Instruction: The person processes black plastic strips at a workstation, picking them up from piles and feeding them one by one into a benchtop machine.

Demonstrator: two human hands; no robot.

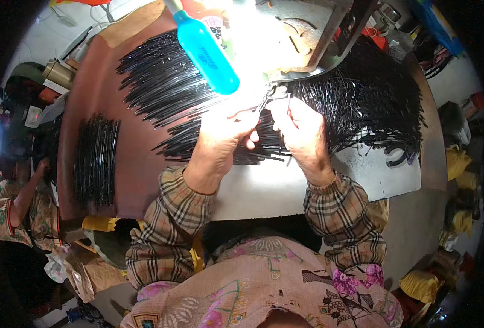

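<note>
Black strips (165, 71) lie near a lettered blue handle (206, 52).

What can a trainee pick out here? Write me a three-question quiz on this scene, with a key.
1. True or false: the left hand and the right hand are at opposite ends of the table.
2. Where does the smallest pile of black strips lie?
A) on the right side of the table
B) on the left side of the table
C) on the floor
3. Fill in: the sleeves on the person's forearms have a ____ pattern.

Key: 1 false, they are close together near the middle; 2 B; 3 checked.
</note>
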